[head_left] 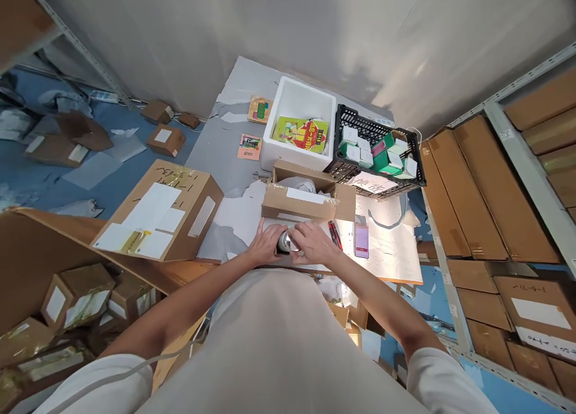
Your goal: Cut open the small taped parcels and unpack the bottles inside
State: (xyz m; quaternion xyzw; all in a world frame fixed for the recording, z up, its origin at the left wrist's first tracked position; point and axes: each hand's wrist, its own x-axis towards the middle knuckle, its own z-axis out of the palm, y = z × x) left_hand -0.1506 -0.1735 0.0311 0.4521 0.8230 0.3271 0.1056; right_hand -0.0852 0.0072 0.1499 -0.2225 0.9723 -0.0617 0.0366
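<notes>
A small shiny silver object with a rounded surface is at the table's front edge, close to my body. My left hand curls around its left side, with the thumb stretched up. From the right, my right hand grips it with bent fingers. My fingers cover much of it, so its exact kind does not show. Just beyond my hands stands an open cardboard box with pale wrapped contents. Right of my right hand lie a red and black tool, perhaps a cutter, and a phone with its screen lit.
A white foam box with colourful packets stands at the back, beside a black crate of green and white boxes. A taped carton is at the left. Shelves of cartons line the right; more boxes lie on the floor.
</notes>
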